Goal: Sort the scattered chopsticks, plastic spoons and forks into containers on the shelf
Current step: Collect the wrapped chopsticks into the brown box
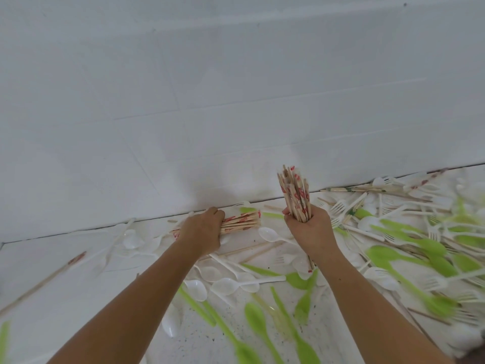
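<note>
Chopsticks, head view, two lots.

- Upright bundle (295,195): red-printed sleeves, standing in the right hand (309,229). Fingers are curled tight round its lower part and the top ends are uneven.
- Flat bundle (241,222): lying on the surface (52,258) just beside the wall (236,101). The left hand (203,229) grips it, fingers wrapped over one end. Whether it is lifted clear cannot be told.
- Stray chopstick (52,277): alone, well to the left.
- White spoons (269,233), green spoons (409,241), forks (341,206): scattered between and to the right of the hands, overlapping.
- Containers, shelf: not in view.

Step, as judged: gathering chopsticks into one handful; sorting looks barely begun.

Handling advice: lift the flat bundle without snagging the spoon beside it. Turn it parallel to the upright bundle before joining them. Tap the ends level on the surface, since uneven sticks may slip from the grip.
</note>
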`<state>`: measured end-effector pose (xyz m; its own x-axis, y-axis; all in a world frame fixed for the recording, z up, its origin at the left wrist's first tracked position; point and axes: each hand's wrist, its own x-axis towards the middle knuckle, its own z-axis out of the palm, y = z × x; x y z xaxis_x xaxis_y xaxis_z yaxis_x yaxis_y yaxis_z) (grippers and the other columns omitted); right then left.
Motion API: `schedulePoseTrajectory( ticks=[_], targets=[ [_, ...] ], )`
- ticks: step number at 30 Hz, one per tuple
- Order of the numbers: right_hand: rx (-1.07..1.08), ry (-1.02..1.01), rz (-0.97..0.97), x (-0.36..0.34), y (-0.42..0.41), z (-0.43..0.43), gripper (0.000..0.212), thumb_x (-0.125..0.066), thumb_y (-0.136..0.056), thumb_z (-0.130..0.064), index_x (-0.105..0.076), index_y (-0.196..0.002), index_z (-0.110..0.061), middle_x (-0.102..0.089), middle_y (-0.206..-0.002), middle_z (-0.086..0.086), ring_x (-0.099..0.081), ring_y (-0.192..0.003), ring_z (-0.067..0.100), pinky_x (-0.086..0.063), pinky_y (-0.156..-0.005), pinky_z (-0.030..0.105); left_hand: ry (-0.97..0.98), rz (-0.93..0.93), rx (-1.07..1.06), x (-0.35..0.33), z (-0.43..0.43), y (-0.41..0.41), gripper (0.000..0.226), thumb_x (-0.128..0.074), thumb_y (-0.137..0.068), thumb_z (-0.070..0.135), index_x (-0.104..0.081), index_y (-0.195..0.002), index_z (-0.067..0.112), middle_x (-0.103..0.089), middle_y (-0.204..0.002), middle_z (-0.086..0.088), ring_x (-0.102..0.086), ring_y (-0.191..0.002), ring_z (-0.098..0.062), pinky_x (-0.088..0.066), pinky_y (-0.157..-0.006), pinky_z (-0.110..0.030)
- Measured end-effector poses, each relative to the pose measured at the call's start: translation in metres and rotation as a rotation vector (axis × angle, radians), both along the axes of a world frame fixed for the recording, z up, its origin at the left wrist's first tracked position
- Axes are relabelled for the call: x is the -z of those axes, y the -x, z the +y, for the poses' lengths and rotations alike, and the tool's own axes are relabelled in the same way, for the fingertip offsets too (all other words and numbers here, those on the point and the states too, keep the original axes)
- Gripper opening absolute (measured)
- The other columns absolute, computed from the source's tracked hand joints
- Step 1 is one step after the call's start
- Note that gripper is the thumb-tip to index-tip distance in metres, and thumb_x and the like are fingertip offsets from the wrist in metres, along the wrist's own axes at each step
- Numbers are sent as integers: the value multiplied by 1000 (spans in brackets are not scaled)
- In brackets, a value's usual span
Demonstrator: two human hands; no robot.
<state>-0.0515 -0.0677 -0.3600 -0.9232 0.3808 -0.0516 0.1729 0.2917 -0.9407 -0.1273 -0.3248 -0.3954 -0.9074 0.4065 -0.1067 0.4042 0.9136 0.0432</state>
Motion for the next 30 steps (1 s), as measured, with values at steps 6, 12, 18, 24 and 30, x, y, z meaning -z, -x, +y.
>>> schedulePoseTrajectory(
  ticks=[6, 12, 18, 24, 30],
  targets=[
    [-345, -426, -109, 12, -7, 6, 11, -66, -85, -18, -68, -76, -24, -65, -67, 1, -62, -62, 18, -49, -57, 32, 15, -33, -1, -9, 4, -3, 26, -65, -87, 36, -62, -111, 27, -62, -108, 5, -65, -102, -25, -51, -80, -38],
    [-870, -1128, -197, 10, 4, -11, 38, -60, -77, -27, -66, -111, -43, -50, -74, -8, -55, -70, 20, -33, -51, 26, -19, -60, -71, -15, 6, -3, 20, -64, -81, 27, -64, -101, 24, -62, -99, 6, -66, -97, -26, -52, -74, -35],
    [-964, -1334, -198, 9, 18, -18, 26, -61, -77, -19, -67, -102, -27, -55, -84, -3, -57, -73, 26, -40, -60, 29, -198, -63, -235, -28, 5, 2, 24, -62, -81, 16, -71, -99, 28, -68, -95, 3, -67, -90, -28, -54, -70, -36],
    [-1044, -1463, -191, 11, 15, -22, 22, -63, -81, -24, -59, -102, -20, -58, -85, -1, -57, -68, 24, -43, -58, 31, -356, -26, -340, -52, 0, 0, 20, -67, -84, 20, -72, -101, 30, -68, -86, 6, -65, -82, -27, -55, -70, -34],
    [-1015, -1447, -200, 4, 12, -26, 22, -62, -83, -28, -59, -104, -23, -55, -86, -3, -60, -72, 23, -45, -60, 31, -623, -10, -413, -83, -3, -14, 14, -72, -92, 18, -73, -104, 23, -69, -86, 5, -64, -75, -16, -49, -60, -23]
  ],
)
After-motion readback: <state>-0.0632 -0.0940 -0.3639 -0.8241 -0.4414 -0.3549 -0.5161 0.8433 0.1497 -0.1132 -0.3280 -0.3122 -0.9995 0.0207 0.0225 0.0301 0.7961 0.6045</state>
